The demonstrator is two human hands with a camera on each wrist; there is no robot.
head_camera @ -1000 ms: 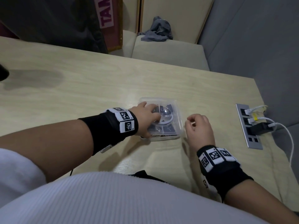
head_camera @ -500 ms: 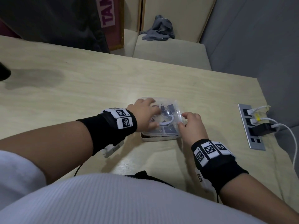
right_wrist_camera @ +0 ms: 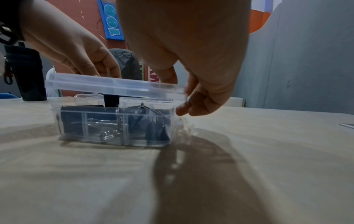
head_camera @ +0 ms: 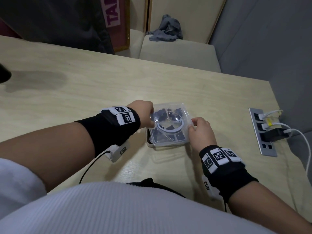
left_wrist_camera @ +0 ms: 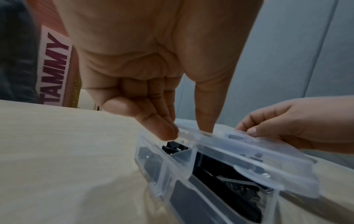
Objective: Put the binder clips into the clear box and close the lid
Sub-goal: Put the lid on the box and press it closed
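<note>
A clear plastic box (head_camera: 167,143) (right_wrist_camera: 114,121) sits on the light wood table (head_camera: 84,88), its compartments holding several black binder clips (head_camera: 168,128) (left_wrist_camera: 229,178) (right_wrist_camera: 82,119). Its clear lid (head_camera: 170,114) (left_wrist_camera: 249,153) (right_wrist_camera: 114,84) hovers tilted over the box, higher on the left side. My left hand (head_camera: 143,114) (left_wrist_camera: 189,133) pinches the lid's left edge, thumb on top. My right hand (head_camera: 200,130) (right_wrist_camera: 184,98) pinches the right edge. One black clip (right_wrist_camera: 111,98) stands upright under the raised side.
A metal socket strip (head_camera: 263,132) with white cables plugged in is set into the table at the right. A dark bottle (right_wrist_camera: 28,75) stands at the far left. Beyond the table's far edge lies a grey cloth (head_camera: 167,29) on a bench.
My left hand slid off the lid's top to its left edge. My right hand came in from beside the box to the right edge. The lid now stands lifted and tilted.
</note>
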